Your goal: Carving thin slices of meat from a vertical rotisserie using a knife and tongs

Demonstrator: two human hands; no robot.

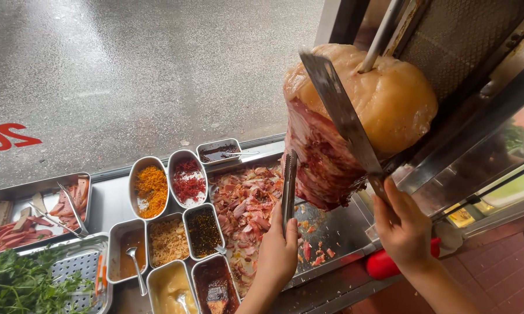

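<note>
At the frame's right, the right hand (402, 228) grips a long knife (340, 111) laid against the meat cone (355, 122). Centre bottom, the left hand (278, 250) holds closed tongs (288, 185) against it. Slicing seems underway; a steady downward draw looks needed, with shavings falling onto the tray (331, 232).

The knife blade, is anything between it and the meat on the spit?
Nothing visible. The right hand holds the long knife flat against the meat cone, touching it. The left hand holds tongs upright beside the meat's lower edge, clear of the blade.
</note>
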